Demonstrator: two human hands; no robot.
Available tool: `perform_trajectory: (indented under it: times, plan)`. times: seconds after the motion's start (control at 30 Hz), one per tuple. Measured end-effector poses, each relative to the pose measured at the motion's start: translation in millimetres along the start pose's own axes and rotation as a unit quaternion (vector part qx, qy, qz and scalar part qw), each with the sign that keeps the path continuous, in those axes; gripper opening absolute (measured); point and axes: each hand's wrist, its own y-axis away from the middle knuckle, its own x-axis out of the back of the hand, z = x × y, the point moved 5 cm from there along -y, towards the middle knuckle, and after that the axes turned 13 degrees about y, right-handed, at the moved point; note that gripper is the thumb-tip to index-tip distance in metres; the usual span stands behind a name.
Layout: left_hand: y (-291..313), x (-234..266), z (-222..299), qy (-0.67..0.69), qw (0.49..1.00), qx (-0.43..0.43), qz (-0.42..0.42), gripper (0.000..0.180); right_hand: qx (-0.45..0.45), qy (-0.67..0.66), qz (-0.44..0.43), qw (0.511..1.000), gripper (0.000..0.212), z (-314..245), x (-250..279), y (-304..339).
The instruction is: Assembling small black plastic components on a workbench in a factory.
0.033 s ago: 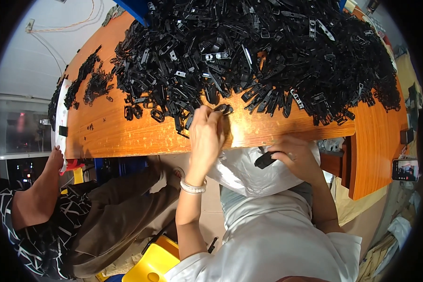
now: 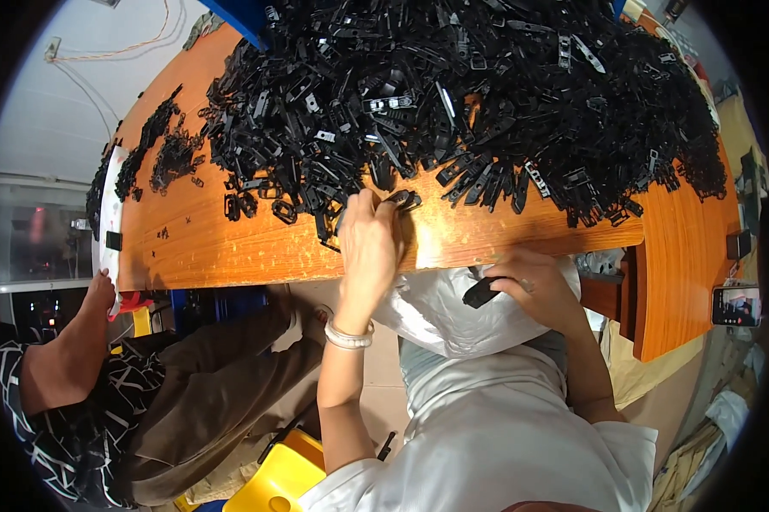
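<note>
A big heap of small black plastic parts (image 2: pixel 453 94), flat and elongated, several with slots, covers the far part of the wooden table. At its near edge my left hand (image 2: pixel 372 235) rests with bent, closed fingertips; what is between them is hidden. Right beside those fingers lies a black piece (image 2: pixel 406 200) on the wood. My right hand (image 2: pixel 531 288), by the table's front edge, is closed on a black plastic part (image 2: pixel 482 293). That part is held over a silvery-white plastic bag (image 2: pixel 453 320) spread across my lap.
Smaller clusters of black parts (image 2: pixel 178 158) lie on the left of the wooden table (image 2: pixel 256 252). A co-worker's hand (image 2: pixel 103 290) touches the table's left edge. A phone (image 2: pixel 736 306) stands at the right edge. A yellow bin (image 2: pixel 278 478) sits low at left.
My left hand has shifted very slightly to the left, along with a small shift of the whole view. My right hand still holds the black plastic part.
</note>
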Motion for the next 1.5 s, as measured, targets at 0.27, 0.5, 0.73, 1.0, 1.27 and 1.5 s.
perform_trajectory:
  times: [0.27,0.5,0.73,1.0,1.27,1.5]
  plan:
    - [-10,-6,-12,0.019,0.999,-0.01,-0.03,0.012,-0.088,0.057,0.121,0.987,0.008,19,17,1]
    - [-7,-1,5,0.058,0.998,0.003,-0.003,0.013,-0.095,0.344,0.311,0.881,0.019,41,32,-19]
    - [18,-26,53,0.264,0.964,-0.042,-0.009,0.011,-0.203,0.387,0.252,0.863,0.021,41,27,-31]
    - [37,-72,76,0.377,0.924,-0.012,-0.063,0.014,-0.133,0.292,0.219,0.921,0.017,40,20,-9]
    - [46,-84,53,0.431,0.895,0.09,-0.064,0.012,-0.109,0.254,0.242,0.93,0.016,36,22,0]
    - [45,-76,43,0.733,0.643,0.219,-0.029,0.048,-0.073,0.051,0.261,0.961,0.01,2,34,11]
